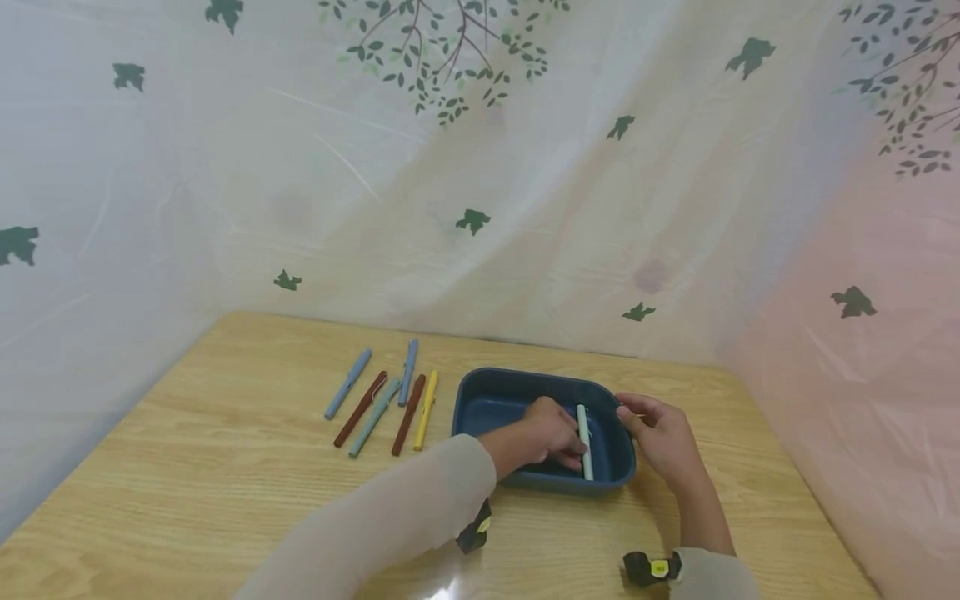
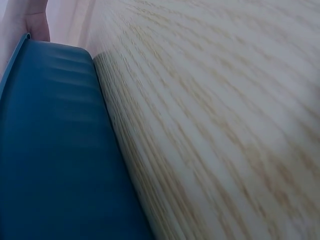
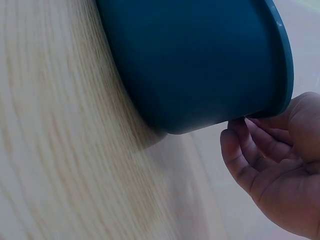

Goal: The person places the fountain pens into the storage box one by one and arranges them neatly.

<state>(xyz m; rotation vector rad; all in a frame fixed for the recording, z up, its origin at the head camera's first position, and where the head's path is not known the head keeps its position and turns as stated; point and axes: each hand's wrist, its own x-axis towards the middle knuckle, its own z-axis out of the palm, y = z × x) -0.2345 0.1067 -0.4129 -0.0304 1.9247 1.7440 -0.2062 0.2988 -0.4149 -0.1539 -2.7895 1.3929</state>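
A dark blue rectangular box (image 1: pixel 480 379) stands on the wooden table. Inside it, near the right end, is a pale mint pen (image 1: pixel 587 462) with its clip to the right. My left hand (image 1: pixel 551 429) reaches into the box and pinches this pen with curled fingers; part of the grip is hidden behind the hand. At the right end of the box, my right hand (image 1: pixel 663 437) pinches the rim, thumb at the edge and fingers outside. The right wrist view shows the right hand's fingers (image 3: pixel 235 145) under the rim, against the outer wall.
Left of the box lie several pens: two blue, including a blue pen (image 1: pixel 348 383), two dark red, including a dark red pen (image 1: pixel 409 415), a grey-green pen (image 1: pixel 374 419) and a yellow pen (image 1: pixel 426 410). A patterned curtain (image 1: pixel 525 275) hangs behind the wooden table (image 1: pixel 210 450).
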